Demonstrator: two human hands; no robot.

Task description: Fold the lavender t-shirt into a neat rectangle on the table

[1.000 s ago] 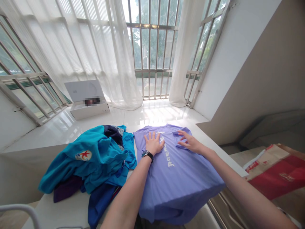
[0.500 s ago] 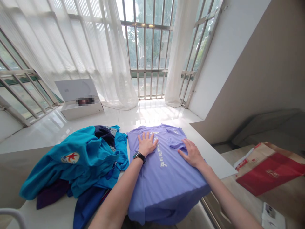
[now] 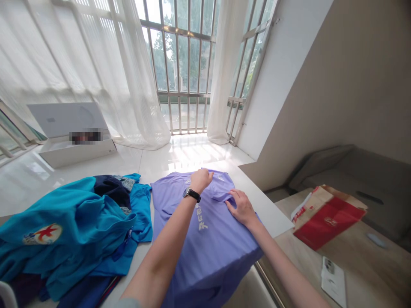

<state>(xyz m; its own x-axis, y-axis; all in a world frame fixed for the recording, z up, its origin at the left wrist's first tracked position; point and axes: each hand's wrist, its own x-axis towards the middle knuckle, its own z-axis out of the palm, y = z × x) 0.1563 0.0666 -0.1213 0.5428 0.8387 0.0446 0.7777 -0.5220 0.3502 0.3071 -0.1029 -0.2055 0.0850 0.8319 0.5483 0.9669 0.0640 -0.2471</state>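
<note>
A lavender T-shirt [image 3: 183, 244] with pale lettering lies spread on the white surface, its lower part hanging over the front edge. My left hand [image 3: 201, 180], with a black-strapped watch on the wrist, is closed at the shirt's upper part near the collar; its fingertips are mostly hidden, and it appears to grip the fabric. On the right side, my right hand [image 3: 240, 206] rests at the sleeve with its fingers slightly bent and apart. To the left lies a rumpled heap of bright blue clothing [image 3: 80, 231] with a red star emblem, with darker garments among it.
An open white box [image 3: 77, 156] stands on the ledge at the back left, its contents blurred out. Beyond are sheer curtains [image 3: 141, 85] and a barred window. On a lower surface at right are a red and tan paper bag [image 3: 330, 218] and a white phone [image 3: 334, 278].
My left hand has gone from lying flat with spread fingers to closed, farther up the shirt. My right hand stays by the sleeve, fingers a little more bent. The view has turned right.
</note>
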